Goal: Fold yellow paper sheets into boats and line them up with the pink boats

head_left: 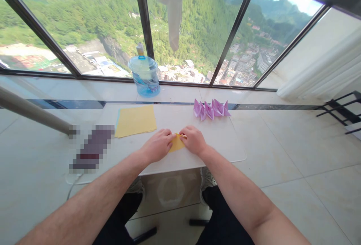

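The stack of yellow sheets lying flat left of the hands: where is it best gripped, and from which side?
The stack of yellow sheets lies flat on the table, so a grab from above finds no edge. Likely best: slide fingers under its near right corner and pinch, coming from the near side with the left hand, the closest, though it holds the folded yellow piece.
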Tool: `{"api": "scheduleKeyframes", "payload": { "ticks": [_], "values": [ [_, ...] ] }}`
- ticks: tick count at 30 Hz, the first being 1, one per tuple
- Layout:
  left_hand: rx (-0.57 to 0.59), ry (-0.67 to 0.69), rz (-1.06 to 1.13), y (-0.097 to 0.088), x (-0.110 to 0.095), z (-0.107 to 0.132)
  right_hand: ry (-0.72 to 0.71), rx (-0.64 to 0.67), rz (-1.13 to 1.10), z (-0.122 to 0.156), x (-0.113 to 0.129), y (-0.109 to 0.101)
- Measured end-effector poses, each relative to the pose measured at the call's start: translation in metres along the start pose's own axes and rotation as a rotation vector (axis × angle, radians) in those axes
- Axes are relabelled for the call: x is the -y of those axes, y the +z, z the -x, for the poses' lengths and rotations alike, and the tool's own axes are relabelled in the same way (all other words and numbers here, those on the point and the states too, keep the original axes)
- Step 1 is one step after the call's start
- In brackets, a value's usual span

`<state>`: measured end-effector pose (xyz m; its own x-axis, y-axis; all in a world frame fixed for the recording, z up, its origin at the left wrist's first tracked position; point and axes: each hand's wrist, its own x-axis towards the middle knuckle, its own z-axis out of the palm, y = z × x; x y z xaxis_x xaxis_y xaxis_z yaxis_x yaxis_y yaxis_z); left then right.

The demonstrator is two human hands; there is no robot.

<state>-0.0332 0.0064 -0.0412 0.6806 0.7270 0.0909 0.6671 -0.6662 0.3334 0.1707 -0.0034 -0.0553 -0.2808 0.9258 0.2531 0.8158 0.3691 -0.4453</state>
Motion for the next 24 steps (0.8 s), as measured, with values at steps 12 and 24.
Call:
{"api": "scheduleKeyframes", "payload": {
  "ticks": [12,24],
  "values": [
    [-0.006,0.006,-0.004,-0.002,-0.003,-0.002,-0.312,0.052,0.095,0.014,-0.008,-0.005],
    [0.033,-0.037,0.008,-0.005,-0.004,-0.003,-0.392,0.084,0.172,0.017,-0.012,-0.005]
  ]
}}
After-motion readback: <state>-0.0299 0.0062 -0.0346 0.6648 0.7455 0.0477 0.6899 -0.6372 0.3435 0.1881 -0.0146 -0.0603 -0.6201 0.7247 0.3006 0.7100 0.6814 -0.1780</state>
